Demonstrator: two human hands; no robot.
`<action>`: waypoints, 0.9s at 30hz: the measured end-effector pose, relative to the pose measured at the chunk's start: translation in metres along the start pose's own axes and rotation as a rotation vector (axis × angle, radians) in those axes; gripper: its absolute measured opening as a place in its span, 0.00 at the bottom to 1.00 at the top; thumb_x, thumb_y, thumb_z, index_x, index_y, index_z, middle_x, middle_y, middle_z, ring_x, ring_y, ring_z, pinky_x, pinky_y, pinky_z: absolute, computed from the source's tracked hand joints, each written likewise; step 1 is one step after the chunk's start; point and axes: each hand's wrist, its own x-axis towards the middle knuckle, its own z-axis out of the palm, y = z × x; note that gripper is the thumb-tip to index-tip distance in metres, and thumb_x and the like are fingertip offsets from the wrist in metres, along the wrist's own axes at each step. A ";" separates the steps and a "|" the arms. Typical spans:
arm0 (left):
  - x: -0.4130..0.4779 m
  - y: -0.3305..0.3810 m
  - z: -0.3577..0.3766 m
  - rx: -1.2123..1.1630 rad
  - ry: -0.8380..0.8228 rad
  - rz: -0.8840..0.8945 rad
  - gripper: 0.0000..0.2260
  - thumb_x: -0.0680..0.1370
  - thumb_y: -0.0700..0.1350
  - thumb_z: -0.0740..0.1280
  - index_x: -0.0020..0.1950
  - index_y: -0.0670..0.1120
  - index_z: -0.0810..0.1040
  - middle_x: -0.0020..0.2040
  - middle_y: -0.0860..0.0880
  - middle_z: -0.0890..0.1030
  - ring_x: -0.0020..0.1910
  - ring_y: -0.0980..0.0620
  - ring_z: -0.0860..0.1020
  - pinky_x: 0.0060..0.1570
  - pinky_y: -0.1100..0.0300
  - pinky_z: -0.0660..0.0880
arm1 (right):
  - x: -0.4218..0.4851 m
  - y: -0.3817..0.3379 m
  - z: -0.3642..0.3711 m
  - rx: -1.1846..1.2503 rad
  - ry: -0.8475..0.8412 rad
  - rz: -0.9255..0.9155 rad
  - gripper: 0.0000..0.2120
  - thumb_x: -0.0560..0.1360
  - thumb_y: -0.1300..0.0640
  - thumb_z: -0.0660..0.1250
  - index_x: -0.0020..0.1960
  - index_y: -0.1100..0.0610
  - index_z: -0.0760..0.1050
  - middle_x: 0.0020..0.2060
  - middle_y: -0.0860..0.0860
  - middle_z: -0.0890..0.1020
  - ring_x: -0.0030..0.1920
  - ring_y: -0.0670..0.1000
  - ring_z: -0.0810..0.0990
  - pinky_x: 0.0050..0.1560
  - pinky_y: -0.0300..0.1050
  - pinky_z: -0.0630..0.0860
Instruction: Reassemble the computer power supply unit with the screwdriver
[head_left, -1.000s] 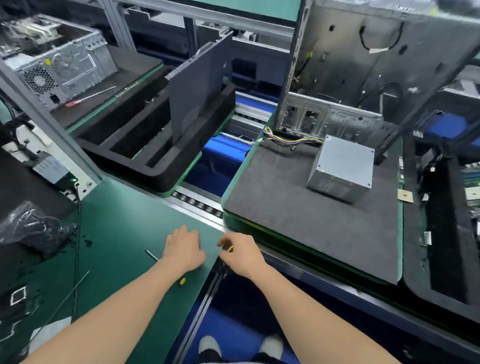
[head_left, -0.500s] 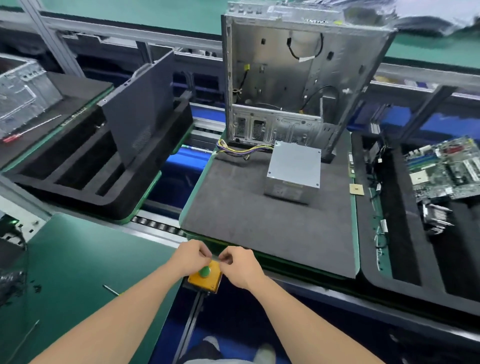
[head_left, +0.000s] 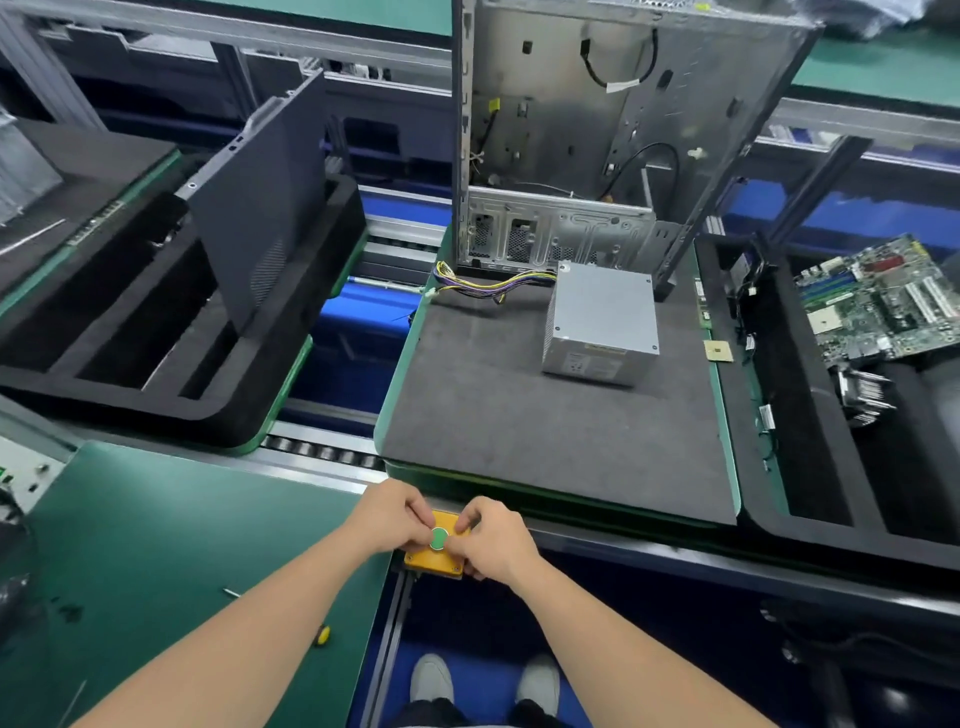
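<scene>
The grey power supply unit (head_left: 600, 322) lies on a dark foam pad (head_left: 519, 426). Its yellow and black cables (head_left: 483, 283) trail left. Behind it an open computer case (head_left: 597, 130) stands upright. My left hand (head_left: 397, 517) and my right hand (head_left: 496, 540) sit side by side on a yellow button box (head_left: 434, 564) at the bench edge. Their fingers curl onto it on either side of its green button (head_left: 439, 539). The screwdriver (head_left: 323, 634) with a yellow handle end lies on the green bench, mostly hidden under my left forearm.
A black foam tray (head_left: 156, 364) at the left holds an upright dark side panel (head_left: 265, 208). Another black tray (head_left: 831, 467) at the right carries a motherboard (head_left: 883, 306) and a heatsink (head_left: 862, 395). A small chip (head_left: 718, 352) lies at the pad's right edge. Conveyor rollers (head_left: 317, 449) run between.
Both hands have left the green bench and the screwdriver and come onto the yellow button box. The view has swung right, so the pad and case now sit centred.
</scene>
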 end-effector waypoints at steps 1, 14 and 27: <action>0.000 0.000 0.001 -0.010 0.007 -0.004 0.07 0.66 0.37 0.79 0.39 0.47 0.86 0.35 0.51 0.86 0.36 0.51 0.86 0.36 0.64 0.81 | -0.001 -0.001 0.003 -0.007 0.009 0.010 0.09 0.76 0.51 0.76 0.49 0.51 0.77 0.48 0.54 0.86 0.42 0.56 0.88 0.46 0.54 0.87; -0.002 0.008 0.010 0.005 0.083 -0.048 0.04 0.66 0.41 0.77 0.36 0.50 0.86 0.37 0.56 0.84 0.40 0.59 0.80 0.33 0.69 0.73 | -0.006 -0.018 0.021 0.035 0.122 0.177 0.12 0.72 0.46 0.75 0.41 0.52 0.75 0.48 0.55 0.86 0.40 0.53 0.82 0.51 0.55 0.85; -0.003 0.048 0.065 0.041 0.083 0.022 0.07 0.67 0.42 0.79 0.34 0.52 0.84 0.39 0.56 0.84 0.42 0.57 0.81 0.35 0.67 0.74 | -0.027 0.034 -0.021 0.053 0.129 0.185 0.14 0.74 0.42 0.74 0.40 0.49 0.73 0.48 0.54 0.86 0.39 0.52 0.79 0.41 0.47 0.76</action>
